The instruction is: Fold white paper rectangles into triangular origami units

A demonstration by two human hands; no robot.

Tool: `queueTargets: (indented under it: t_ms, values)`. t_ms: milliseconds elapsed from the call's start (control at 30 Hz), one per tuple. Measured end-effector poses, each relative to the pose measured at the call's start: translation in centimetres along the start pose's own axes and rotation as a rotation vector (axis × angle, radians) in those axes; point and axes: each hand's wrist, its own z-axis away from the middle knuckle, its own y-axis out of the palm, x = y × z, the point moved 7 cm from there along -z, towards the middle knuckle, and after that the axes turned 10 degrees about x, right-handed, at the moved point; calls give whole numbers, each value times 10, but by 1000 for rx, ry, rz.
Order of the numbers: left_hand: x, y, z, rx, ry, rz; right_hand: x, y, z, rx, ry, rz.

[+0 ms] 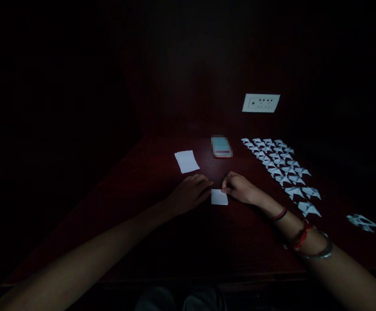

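Observation:
A small white square of paper (219, 197), seemingly folded, lies flat on the dark red table in front of me. At its left edge is my left hand (192, 192), palm down with the fingers stretched out and a ring on one finger. My right hand (239, 186) is curled at the paper's upper right corner, thumb and fingers pinched together there. Its fingertips are partly in shadow. Beyond my left hand rests a stack of white paper sheets (187, 161).
Several folded white paper figures (278, 160) stand in rows at the right, and a small cluster of them (363, 222) lies farther right. A blurred phone-like object (221, 146) is at the back. A white socket panel (261, 103) is on the wall. Surroundings are very dark.

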Motion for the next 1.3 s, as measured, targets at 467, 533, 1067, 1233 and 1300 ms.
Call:
queueTargets:
  t_ms: [467, 533, 1067, 1233, 1300]
  values:
    - [7, -28, 7, -259, -67, 296, 39, -27, 13, -284, -221, -37]
    - [5, -31, 8, -273, -53, 276, 44, -29, 15, -293, -253, -35]
    - [-7, -39, 9, -254, 35, 170, 63, -29, 20, -268, -353, 16]
    - [-13, -40, 9, -255, 80, 153, 66, -26, 20, -245, -391, -25]
    - [-15, -41, 10, -258, 95, 163, 67, -26, 19, -230, -396, -40]
